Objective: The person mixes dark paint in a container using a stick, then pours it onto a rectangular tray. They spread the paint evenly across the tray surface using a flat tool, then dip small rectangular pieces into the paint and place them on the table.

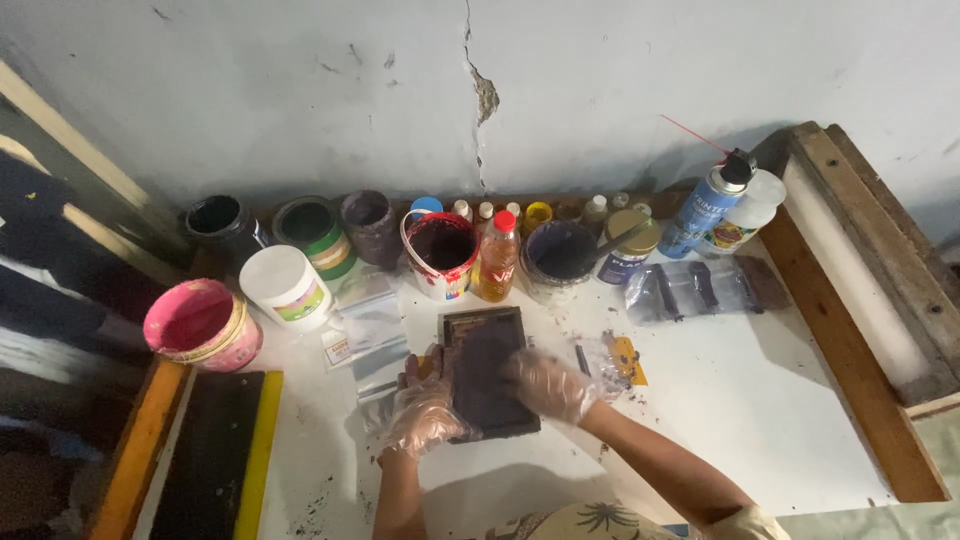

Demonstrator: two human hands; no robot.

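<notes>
Paint tubs [441,252], a pink bucket [200,325] and a blue spray can [706,207] line the white table [760,400].

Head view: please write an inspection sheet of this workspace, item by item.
Surface: white table, stained with dark specks.
Job's things: dark rectangular block, flat on the table.
Clutter: pink bucket, white tub, red-rimmed paint pot, orange bottle, blue spray can, plastic bags.
Grippers: left hand and right hand, in clear gloves, rest on the block.
Cables: nothing seen.
Surroundings: cracked wall, wooden frame.
</notes>
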